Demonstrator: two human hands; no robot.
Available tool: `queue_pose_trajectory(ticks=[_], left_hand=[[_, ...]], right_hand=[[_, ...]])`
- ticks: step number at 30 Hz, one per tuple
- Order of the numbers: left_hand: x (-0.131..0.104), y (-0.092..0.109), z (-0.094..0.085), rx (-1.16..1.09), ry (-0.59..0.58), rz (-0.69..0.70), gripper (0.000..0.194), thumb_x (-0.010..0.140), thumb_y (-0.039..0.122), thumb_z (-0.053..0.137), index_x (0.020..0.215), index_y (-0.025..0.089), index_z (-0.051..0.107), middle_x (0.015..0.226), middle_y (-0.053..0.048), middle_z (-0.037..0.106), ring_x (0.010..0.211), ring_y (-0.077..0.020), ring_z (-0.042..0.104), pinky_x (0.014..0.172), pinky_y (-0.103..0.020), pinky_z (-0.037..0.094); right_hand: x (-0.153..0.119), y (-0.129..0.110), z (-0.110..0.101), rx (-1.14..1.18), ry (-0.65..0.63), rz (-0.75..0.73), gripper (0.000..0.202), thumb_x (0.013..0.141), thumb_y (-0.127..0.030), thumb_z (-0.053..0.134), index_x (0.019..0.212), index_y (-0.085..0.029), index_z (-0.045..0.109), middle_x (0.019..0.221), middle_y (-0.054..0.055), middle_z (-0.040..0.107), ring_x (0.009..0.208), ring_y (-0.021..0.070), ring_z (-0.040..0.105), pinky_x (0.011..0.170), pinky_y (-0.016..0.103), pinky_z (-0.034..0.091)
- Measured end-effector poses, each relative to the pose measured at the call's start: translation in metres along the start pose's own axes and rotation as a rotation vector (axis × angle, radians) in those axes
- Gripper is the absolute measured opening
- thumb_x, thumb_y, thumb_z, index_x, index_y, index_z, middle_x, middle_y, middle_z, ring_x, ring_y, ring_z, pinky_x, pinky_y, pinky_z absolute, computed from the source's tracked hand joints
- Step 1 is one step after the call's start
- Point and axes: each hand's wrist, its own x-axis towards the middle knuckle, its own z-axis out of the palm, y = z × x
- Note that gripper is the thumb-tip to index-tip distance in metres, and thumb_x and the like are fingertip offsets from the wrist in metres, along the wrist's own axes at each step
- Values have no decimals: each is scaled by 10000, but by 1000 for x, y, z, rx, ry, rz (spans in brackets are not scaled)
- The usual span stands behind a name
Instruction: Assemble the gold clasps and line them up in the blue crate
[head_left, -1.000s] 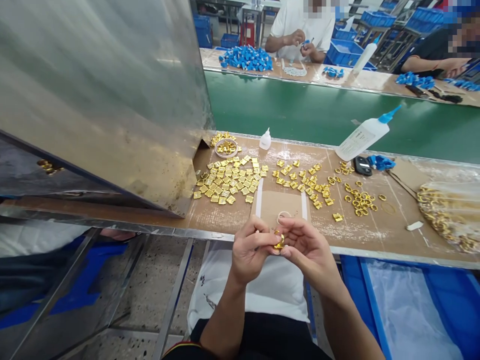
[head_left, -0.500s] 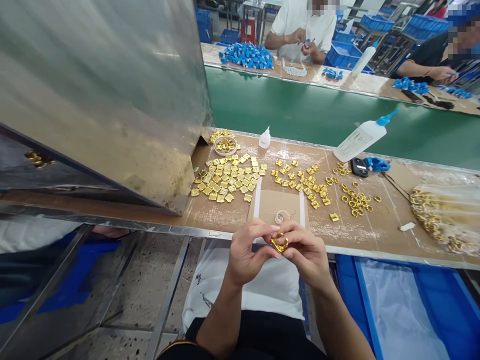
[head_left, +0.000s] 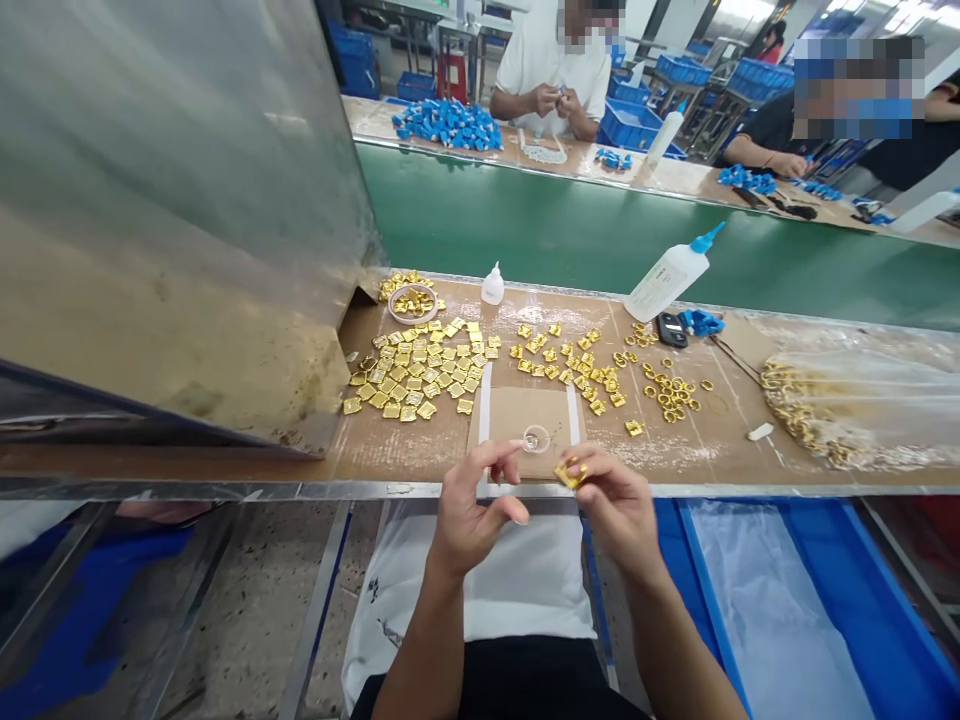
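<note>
Between the thumb and fingers of my right hand [head_left: 619, 510] is a small gold piece [head_left: 570, 474], held over the bench's front edge. My left hand [head_left: 476, 505] is just to its left, thumb and index finger spread, with nothing between them. Beyond the hands, a small clear round dish [head_left: 536, 439] sits on a cardboard pad [head_left: 517, 400] with white tape strips. Flat gold squares [head_left: 424, 372] cover the bench at the left; gold ring-topped pieces [head_left: 592, 370] lie at the centre and gold rings [head_left: 671, 395] further right.
A metal panel [head_left: 172, 220] rises at the left. Behind the pieces stand a small white bottle [head_left: 493, 285] and a larger tilted bottle [head_left: 667, 282]. Bagged gold parts [head_left: 840, 410] lie at the right. Across the green belt [head_left: 525, 210], people handle small blue items.
My left hand has let go of the gold piece and moved left, its fingers opening. My right hand keeps the piece. The head view has shifted to the right.
</note>
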Motion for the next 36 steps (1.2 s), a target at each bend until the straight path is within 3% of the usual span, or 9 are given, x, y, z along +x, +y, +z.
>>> queue_pose_trajectory(ticks=[4, 9, 11, 15, 18, 23, 30, 33, 36], left_hand=[[4, 1, -19, 177, 82, 33, 215, 917, 370, 700, 1065, 226, 759, 756, -18, 650, 693, -152, 561, 681, -275, 435], [22, -3, -52, 559, 143, 31, 119, 941, 276, 643, 962, 207, 738, 818, -25, 688, 743, -160, 608, 679, -265, 469], [33, -9, -59, 726, 53, 35, 129, 955, 224, 596, 967, 206, 723, 888, -36, 716, 801, -174, 642, 698, -275, 499], [57, -23, -59, 1056, -254, 80, 245, 950, 102, 537, 1099, 216, 694, 1123, -63, 734, 1065, -231, 650, 938, -377, 524], [70, -27, -56, 1278, -453, 46, 262, 942, 84, 541, 1127, 209, 678, 1108, -69, 721, 1053, -255, 637, 926, -396, 529], [73, -30, -57, 1436, -492, 30, 186, 974, 130, 512, 1052, 185, 671, 1063, -99, 656, 1010, -258, 619, 875, -377, 530], [74, -32, -52, 1472, -418, -50, 279, 975, 88, 408, 1030, 167, 669, 1026, -139, 661, 978, -281, 636, 792, -373, 536], [71, -27, -52, 1199, -287, -78, 268, 964, 96, 433, 1066, 186, 664, 991, -95, 687, 858, -230, 662, 762, -345, 533], [63, -22, -50, 762, -58, -145, 150, 935, 185, 541, 1009, 196, 671, 847, -21, 683, 682, -157, 644, 666, -283, 528]], right_hand=[[4, 34, -54, -455, 345, 45, 265, 818, -479, 777, 821, -221, 714, 833, 57, 727, 760, 211, 670, 704, 339, 554], [15, 67, -79, -723, 416, 183, 482, 783, -679, 671, 848, -201, 694, 754, 75, 715, 651, 231, 638, 671, 383, 524], [19, 70, -78, -796, 445, 205, 546, 786, -724, 623, 903, -194, 686, 795, 89, 726, 646, 229, 636, 676, 386, 515], [18, 64, -76, -864, 504, 198, 581, 799, -709, 613, 1002, -167, 663, 871, 113, 727, 644, 216, 632, 677, 380, 513], [10, 57, -76, -868, 546, 138, 509, 833, -609, 645, 1073, -161, 648, 928, 117, 724, 633, 193, 616, 638, 349, 501], [2, 49, -60, -717, 422, 35, 396, 898, -505, 638, 1120, -177, 640, 787, 54, 715, 636, 184, 650, 613, 312, 524], [16, 48, -26, -412, 63, 89, 321, 916, -464, 676, 1105, -206, 694, 807, 38, 731, 638, 164, 662, 591, 292, 547], [22, 48, -22, -372, -4, 102, 288, 896, -438, 714, 1078, -216, 733, 835, 46, 748, 660, 170, 667, 589, 293, 545], [26, 47, -21, -428, -44, 61, 175, 925, -377, 686, 950, -228, 775, 815, 48, 743, 659, 172, 653, 562, 283, 507]])
